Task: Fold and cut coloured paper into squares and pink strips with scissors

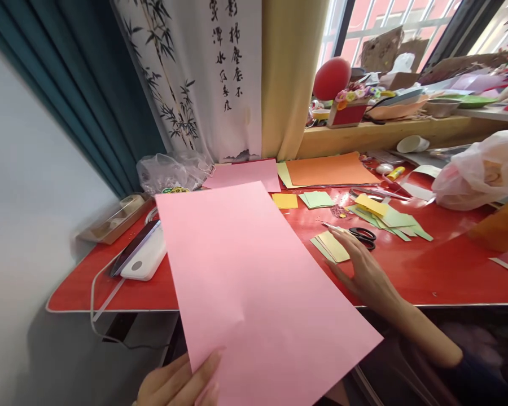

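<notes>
A large sheet of pink paper (pixel 249 282) is held up in front of the red table, tilted and covering part of it. My left hand (pixel 182 383) grips its lower left edge, fingers lying over the front. On the right, my right hand (pixel 364 273) is stretched over the table, fingers extended and thumb apart. Its fingertips are beside black-handled scissors (pixel 366 237), hiding part of the blades; I cannot tell whether they touch. Just under the fingers lie small yellow and green paper pieces (pixel 330 248).
Behind are green squares (pixel 317 199), a yellow square (pixel 285 201), orange sheets (pixel 332 171) and a pile of green strips (pixel 393 217). A white plastic bag (pixel 486 169) stands at right. A white power bank (pixel 144 260) with a cable lies left, near the table's edge.
</notes>
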A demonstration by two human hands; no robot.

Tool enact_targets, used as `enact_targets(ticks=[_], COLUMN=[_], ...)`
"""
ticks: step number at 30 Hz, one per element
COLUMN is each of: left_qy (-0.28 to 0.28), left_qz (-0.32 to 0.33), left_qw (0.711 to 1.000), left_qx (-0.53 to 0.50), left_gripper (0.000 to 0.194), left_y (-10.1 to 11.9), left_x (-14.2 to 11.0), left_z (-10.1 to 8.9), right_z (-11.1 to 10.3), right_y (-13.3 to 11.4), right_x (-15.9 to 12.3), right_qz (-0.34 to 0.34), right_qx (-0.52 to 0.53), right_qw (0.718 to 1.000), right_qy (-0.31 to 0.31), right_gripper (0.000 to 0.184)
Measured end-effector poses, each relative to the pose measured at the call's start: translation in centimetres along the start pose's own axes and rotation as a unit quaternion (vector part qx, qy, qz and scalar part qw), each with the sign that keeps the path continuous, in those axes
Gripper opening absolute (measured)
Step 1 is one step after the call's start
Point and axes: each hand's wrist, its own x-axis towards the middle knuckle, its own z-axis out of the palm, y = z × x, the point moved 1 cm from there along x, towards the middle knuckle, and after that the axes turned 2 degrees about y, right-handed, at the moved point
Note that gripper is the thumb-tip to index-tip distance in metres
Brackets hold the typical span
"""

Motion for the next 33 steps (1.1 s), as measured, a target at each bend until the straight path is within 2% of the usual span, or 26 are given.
enact_targets(ticks=[3, 6, 9, 13, 15, 18, 20, 22, 25, 29, 31, 33], left_qy=[-0.042, -0.028, -0.028, -0.074, -0.095, -0.146, -0.202, -0.282, -0.346, -0.456, -0.465, -0.452], left_qz=[0.013, -0.020, -0.042, -0.047, -0.084, -0.175, -0.208, -0.182, -0.207, -0.190, -0.181, -0.169], left_qw=[0.998, 0.999, 0.999, 0.996, 0.991, 0.973, 0.955, 0.932, 0.898, 0.845, 0.838, 0.846], left_qx=[-0.041, -0.036, -0.019, -0.030, -0.031, -0.029, -0.062, -0.136, -0.174, -0.206, -0.222, -0.225], left_gripper=[0.015, 0.020, 0.022, 0.026, 0.028, 0.028, 0.026, 0.020, 0.022, 0.028, 0.029, 0.030], left_y=[-1.9, -3.3, -4.1, -4.4, -4.6, -5.7, -6.9, -8.6, -11.4, -14.4, -15.3, -15.8], left_x=[0.3, -0.2, -0.8, -1.6, -1.9, -1.6, -0.7, 0.9, 4.2, 8.8, 10.5, 11.6], left_z=[1.3, 2.8, 3.8, 4.0, 3.8, 3.4, 3.2, 3.4, 4.6, 8.2, 10.8, 13.3], right_z=[-0.7, -1.4, -1.8, -1.8, -1.5, -1.2, -1.1, -1.0, -0.7, -0.1, 0.1, 0.2], right_y=[-2.1, -3.6, -4.4, -5.3, -5.7, -6.4, -6.9, -7.3, -7.7, -8.0, -8.1, -8.1], right_x=[-1.9, -3.7, -4.7, -4.8, -4.6, -4.3, -4.1, -3.9, -3.9, -4.2, -4.6, -4.9], right_qz=[0.006, -0.011, -0.059, -0.133, -0.133, -0.107, -0.092, -0.078, -0.054, -0.014, 0.008, 0.064], right_qx=[0.035, 0.039, 0.018, 0.000, 0.005, 0.011, 0.013, 0.018, 0.029, 0.050, 0.067, 0.093], right_qw=[0.999, 0.999, 0.994, 0.982, 0.983, 0.990, 0.993, 0.995, 0.997, 0.998, 0.996, 0.992], right_qy=[0.009, -0.031, -0.093, -0.132, -0.127, -0.094, -0.069, -0.053, -0.049, -0.047, -0.053, -0.055], right_gripper=[0.075, 0.072, 0.067, 0.050, 0.042, 0.036, 0.033, 0.029, 0.026, 0.025, 0.026, 0.029])
